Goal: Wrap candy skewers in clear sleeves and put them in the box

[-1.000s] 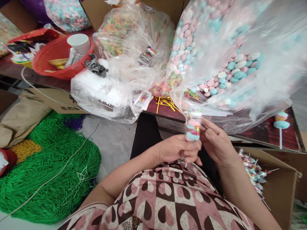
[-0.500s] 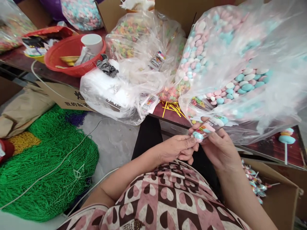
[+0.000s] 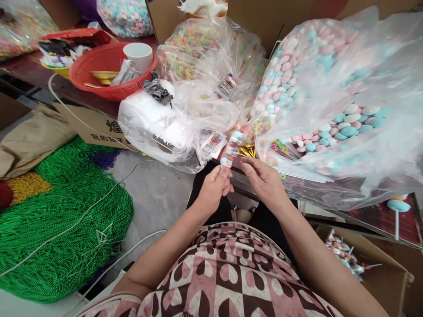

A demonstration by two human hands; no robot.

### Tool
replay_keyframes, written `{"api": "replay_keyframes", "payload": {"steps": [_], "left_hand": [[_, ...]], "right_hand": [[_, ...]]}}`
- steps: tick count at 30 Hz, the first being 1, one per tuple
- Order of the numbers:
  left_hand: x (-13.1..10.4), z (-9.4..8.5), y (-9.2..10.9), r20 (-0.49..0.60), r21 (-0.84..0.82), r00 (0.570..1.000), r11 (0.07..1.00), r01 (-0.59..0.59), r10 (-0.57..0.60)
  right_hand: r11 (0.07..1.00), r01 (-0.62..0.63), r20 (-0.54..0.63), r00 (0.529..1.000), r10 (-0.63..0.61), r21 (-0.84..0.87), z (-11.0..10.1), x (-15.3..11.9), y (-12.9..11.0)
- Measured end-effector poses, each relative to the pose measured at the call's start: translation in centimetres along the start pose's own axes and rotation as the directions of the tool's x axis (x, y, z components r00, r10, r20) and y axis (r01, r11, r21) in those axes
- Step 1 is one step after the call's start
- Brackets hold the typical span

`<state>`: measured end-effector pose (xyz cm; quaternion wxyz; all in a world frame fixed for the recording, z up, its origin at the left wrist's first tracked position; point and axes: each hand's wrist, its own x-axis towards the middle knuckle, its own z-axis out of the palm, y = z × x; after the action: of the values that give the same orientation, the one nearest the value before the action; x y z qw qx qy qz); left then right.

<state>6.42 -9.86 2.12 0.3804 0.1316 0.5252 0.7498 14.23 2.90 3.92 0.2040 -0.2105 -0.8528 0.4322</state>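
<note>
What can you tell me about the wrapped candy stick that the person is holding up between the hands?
The candy stick is a short stack of pastel pink, blue and white pieces in clear, glossy wrap with a colourful printed label. It tilts, top toward the upper right, in front of the table edge. The left hand pinches its lower end; the right hand is close beside it, fingers near but contact unclear. It looks blurred.

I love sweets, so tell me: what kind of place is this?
Probably a small candy-packing workshop. Big clear bags of pastel candies crowd the table, a cardboard box holds wrapped lollipops, and the left hand holds a wrapped candy stick.
</note>
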Motion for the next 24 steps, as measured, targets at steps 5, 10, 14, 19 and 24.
{"api": "replay_keyframes", "payload": {"steps": [5,10,14,19,24], "left_hand": [[0.7,-1.3,0.8,-0.095,-0.212,0.995,0.977,-0.004,-0.016],[0.7,-1.4,0.5,-0.085,-0.259,0.995,0.966,0.020,-0.044],[0.8,-1.5,0.3,-0.092,-0.262,0.995,0.965,0.014,-0.040],[0.7,-1.2,0.3,-0.082,-0.159,0.994,0.986,0.056,-0.069],[0.5,-0.2,-0.1,0.000,0.021,0.993,0.992,0.121,-0.121]], "right_hand": [[0.866,0.160,0.081,0.987,-0.138,-0.474,2.3,1.8,0.0],[0.756,0.092,0.023,0.995,-0.101,-0.648,4.3,2.1,-0.5],[0.833,0.053,-0.052,0.994,-0.098,-0.550,4.7,2.5,0.4],[0.991,0.017,-0.231,0.973,0.015,0.134,3.2,2.1,1.1],[0.855,-0.134,-0.050,0.982,0.183,0.501,0.8,-0.5,-1.0]]}}
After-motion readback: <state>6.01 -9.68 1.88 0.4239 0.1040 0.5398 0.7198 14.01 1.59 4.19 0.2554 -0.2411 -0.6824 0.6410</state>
